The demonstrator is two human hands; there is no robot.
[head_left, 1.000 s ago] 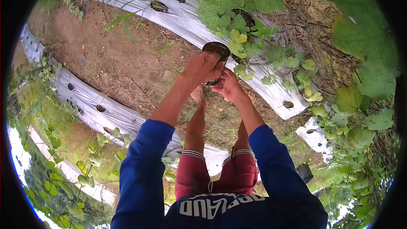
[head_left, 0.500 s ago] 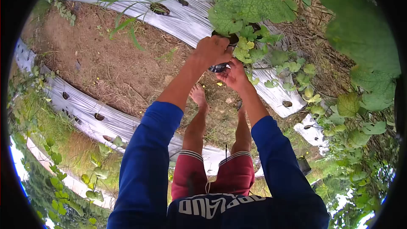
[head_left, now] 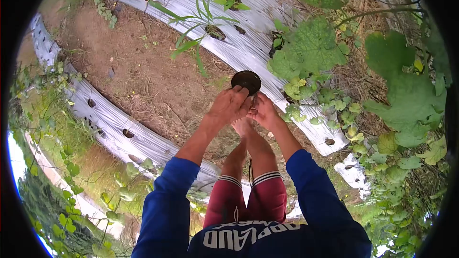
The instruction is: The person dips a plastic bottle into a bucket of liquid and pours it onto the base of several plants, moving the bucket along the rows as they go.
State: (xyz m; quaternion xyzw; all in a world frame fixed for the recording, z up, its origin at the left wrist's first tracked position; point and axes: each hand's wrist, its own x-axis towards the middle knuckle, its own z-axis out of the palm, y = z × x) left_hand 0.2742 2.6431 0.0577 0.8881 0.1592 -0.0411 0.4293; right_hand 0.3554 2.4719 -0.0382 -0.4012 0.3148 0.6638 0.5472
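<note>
A dark, round, cup-like container (head_left: 246,80) is held in front of my body, its wide mouth facing up. My left hand (head_left: 227,107) grips its near rim, with the fingertips over the edge. Close against it on the right, my right hand (head_left: 263,112) has its fingers curled together just below the container. What those fingers hold, if anything, is hidden. The container's lower part is also covered by my hands, and I cannot make out what is inside it.
A bed under silvery plastic mulch (head_left: 248,55) runs across ahead, with planting holes and a grassy plant (head_left: 205,24). Broad vine leaves (head_left: 313,45) hang at the right. Bare soil (head_left: 138,74) lies to the left, with another mulched strip (head_left: 112,114) beyond.
Both hands have drawn back from beside the leafy plant on the mulch, bringing the container toward me. Its dark round mouth now shows. The view has shifted, and my feet have changed position.
</note>
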